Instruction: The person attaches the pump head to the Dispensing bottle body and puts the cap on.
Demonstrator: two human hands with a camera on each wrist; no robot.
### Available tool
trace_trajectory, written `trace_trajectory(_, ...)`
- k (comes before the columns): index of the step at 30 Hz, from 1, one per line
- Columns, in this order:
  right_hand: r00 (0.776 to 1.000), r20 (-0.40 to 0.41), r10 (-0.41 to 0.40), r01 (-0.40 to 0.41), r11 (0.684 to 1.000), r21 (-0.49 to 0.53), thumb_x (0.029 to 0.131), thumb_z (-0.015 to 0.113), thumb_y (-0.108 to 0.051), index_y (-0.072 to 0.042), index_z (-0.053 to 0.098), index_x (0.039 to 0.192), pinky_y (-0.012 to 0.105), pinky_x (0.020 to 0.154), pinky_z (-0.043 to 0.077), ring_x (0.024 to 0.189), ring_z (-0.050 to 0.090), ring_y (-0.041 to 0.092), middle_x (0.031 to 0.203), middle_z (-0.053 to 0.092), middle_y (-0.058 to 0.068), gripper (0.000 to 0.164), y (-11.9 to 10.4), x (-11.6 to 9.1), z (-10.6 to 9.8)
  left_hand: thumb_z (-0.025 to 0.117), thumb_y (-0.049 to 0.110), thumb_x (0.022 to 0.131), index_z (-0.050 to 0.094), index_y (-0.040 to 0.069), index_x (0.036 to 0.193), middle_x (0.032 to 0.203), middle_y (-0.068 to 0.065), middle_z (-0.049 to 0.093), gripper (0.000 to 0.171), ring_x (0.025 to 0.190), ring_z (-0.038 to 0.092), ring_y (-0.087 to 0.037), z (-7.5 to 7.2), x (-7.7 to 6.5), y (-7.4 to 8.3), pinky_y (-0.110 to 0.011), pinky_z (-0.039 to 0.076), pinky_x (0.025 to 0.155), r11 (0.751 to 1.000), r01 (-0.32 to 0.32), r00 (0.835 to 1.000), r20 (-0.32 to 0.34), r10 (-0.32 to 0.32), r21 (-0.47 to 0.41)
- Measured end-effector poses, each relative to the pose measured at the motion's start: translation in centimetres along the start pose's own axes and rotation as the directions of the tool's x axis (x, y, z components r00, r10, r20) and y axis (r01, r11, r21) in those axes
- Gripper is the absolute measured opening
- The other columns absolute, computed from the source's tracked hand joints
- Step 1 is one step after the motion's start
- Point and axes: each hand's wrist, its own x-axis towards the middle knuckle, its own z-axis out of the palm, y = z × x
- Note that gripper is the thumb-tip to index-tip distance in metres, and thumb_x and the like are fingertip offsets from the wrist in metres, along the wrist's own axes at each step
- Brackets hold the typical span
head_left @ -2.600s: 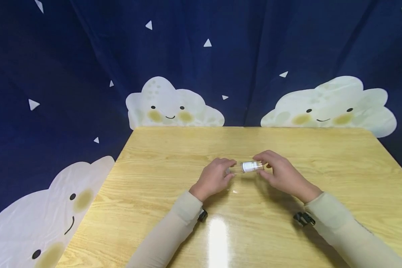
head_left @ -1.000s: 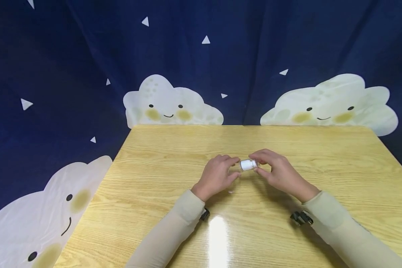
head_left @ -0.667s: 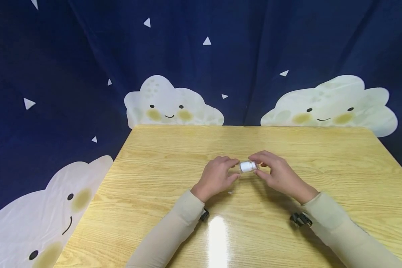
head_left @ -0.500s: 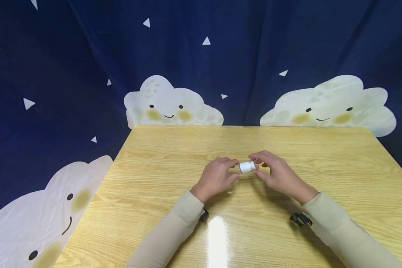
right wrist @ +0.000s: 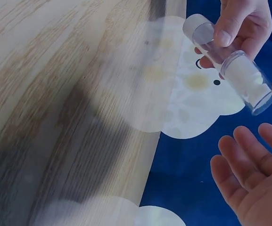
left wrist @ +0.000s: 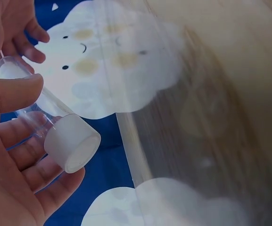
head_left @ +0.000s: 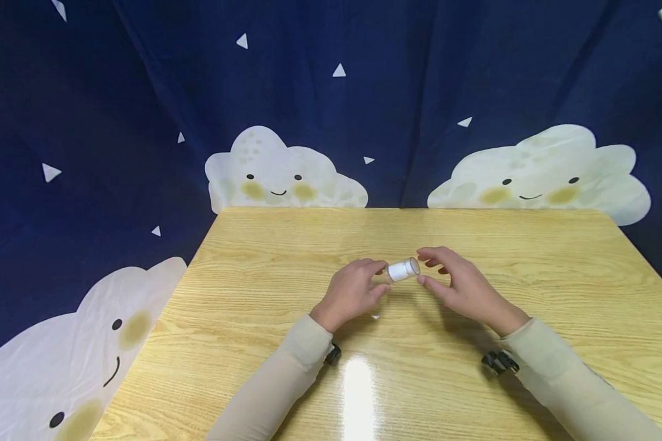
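Note:
My left hand pinches a slim clear bottle between thumb and fingers, tilted above the table. In the left wrist view its white cap sticks out past my left palm. The right wrist view shows the left thumb on the clear part nearest the cap. Beyond a ring, the other half looks white inside and ends in a clear rim. At that end my right hand stands apart from the bottle, thumb and fingers spread around nothing. Part of the bottle's capped half is hidden by my left fingers in the head view.
A light wood table lies under both hands, with a bright light reflection near its front. Dark blue cloth with white clouds hangs behind and to the left. Black straps sit at both sleeves.
My right hand has let go of the bottle's far end and drawn slightly right. The bottle has shifted a little left in my left hand, its free end tipping upward.

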Motion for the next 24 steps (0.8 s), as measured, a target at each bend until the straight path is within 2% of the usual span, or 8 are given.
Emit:
trace_trajectory(7, 1.0, -0.019, 0.015, -0.014, 1.0, 0.007, 0.092, 0.069, -0.012, -0.002, 0.055, 0.133, 0.05, 0.083, 0.056, 0.108, 0.065, 0.032, 0.125, 0.064, 0.016, 0.044, 0.3, -0.2, -0.2, 0.075, 0.029, 0.089, 0.068, 0.013, 0.122, 0.112, -0.001, 0.073, 0.038, 0.092, 0.069, -0.013, -0.2, -0.1, -0.3, -0.027, 0.058, 0.077, 0.999, 0.031, 0.999, -0.028, -0.032, -0.025)
trace_trajectory(17, 0.999, -0.009, 0.047, -0.047, 0.999, 0.006, 0.093, 0.068, -0.013, -0.001, 0.053, 0.134, 0.053, 0.087, 0.054, 0.114, 0.061, 0.034, 0.129, 0.061, 0.018, 0.046, 1.0, -0.7, -0.4, 0.071, 0.029, 0.092, 0.063, 0.011, 0.125, 0.117, -0.003, 0.071, 0.038, 0.099, 0.067, -0.017, -0.9, -0.2, -1.4, -0.033, 0.057, 0.083, 0.985, 0.131, 0.99, -0.037, -0.136, -0.111)
trace_trajectory(24, 0.998, -0.004, 0.068, -0.068, 0.998, 0.0, 0.095, 0.066, -0.016, -0.001, 0.052, 0.136, 0.051, 0.088, 0.053, 0.118, 0.059, 0.034, 0.132, 0.06, 0.017, 0.046, 1.6, -0.9, -0.4, 0.071, 0.022, 0.092, 0.06, 0.007, 0.128, 0.122, -0.009, 0.068, 0.04, 0.112, 0.066, -0.024, -1.7, -0.3, -2.6, -0.041, 0.055, 0.094, 0.967, 0.172, 0.978, -0.088, -0.191, -0.189)
